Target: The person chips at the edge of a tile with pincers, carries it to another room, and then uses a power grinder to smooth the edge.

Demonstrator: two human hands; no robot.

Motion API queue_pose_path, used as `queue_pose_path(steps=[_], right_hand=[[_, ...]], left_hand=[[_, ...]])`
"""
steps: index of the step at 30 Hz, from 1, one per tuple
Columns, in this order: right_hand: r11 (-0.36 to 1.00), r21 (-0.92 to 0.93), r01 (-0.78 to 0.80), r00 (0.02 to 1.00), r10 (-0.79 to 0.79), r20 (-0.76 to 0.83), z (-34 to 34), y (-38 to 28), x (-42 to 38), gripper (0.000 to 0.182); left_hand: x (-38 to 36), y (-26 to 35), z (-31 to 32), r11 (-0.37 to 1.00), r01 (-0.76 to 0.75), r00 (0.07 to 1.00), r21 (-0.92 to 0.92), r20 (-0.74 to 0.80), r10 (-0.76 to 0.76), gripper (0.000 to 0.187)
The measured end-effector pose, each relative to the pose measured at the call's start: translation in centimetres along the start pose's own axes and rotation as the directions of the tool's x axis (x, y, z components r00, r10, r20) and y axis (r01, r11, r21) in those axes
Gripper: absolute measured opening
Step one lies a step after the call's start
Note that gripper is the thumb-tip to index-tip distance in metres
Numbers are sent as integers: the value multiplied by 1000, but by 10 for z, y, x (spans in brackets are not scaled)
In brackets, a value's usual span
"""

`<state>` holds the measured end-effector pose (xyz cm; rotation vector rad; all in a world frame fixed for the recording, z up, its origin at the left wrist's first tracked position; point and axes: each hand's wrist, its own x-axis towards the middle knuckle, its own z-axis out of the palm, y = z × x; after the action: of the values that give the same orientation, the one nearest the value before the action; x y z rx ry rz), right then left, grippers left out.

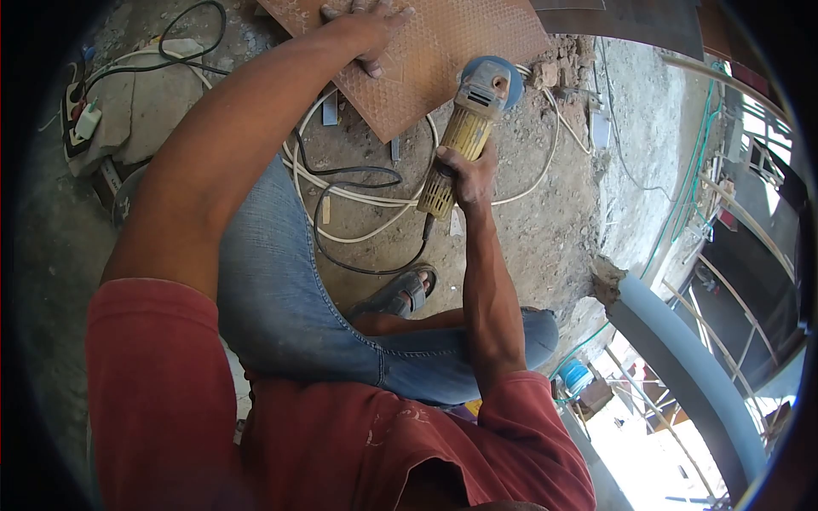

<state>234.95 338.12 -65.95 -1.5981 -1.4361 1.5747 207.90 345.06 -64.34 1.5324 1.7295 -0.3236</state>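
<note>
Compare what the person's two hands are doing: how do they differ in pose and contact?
The left hand lies flat, fingers spread, on the brown tile; the right hand is curled tightly around the yellow angle grinder. The left arm is stretched out; the right is bent. Both are bare.

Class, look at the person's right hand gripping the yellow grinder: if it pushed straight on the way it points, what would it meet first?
Probably the brown tile: the right hand aims the grinder at its edge, though depth is unclear.
</note>
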Motion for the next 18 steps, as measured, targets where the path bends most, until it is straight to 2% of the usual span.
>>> queue_pose_path(steps=[2, 6, 8, 11, 13, 17, 18], right_hand=[[998, 56, -24, 1000, 24, 14, 5, -7, -1, 56], [1000, 20, -19, 1000, 20, -9, 0, 0, 1, 55], [998, 58, 4, 999, -2, -38, 0, 0, -1, 56], [999, 48, 5, 999, -3, -40, -2, 2, -2, 57], [999, 49, 5, 999, -3, -41, -1, 0, -3, 57], [999, 46, -3, 1000, 4, -24, 2, -5, -3, 57], [999, 48, -2, 1000, 4, -24, 2, -5, -3, 57]], left_hand=[[2, -2, -1, 1000, 13, 999, 5, 30, -13, 120], [8, -6, 5, 1000, -14, 1000, 9, 4, 14, 121], [18, -9, 11, 1000, -18, 1000, 22, 8, 17, 121], [35, -14, 22, 995, -48, 997, 82, -59, 53, 123], [6, -4, 1, 999, 1, 999, 36, 34, -2, 123], [10, -6, 5, 1000, 4, 999, 22, 39, -5, 123], [29, -13, 21, 997, -54, 998, 58, -20, 55, 122]])
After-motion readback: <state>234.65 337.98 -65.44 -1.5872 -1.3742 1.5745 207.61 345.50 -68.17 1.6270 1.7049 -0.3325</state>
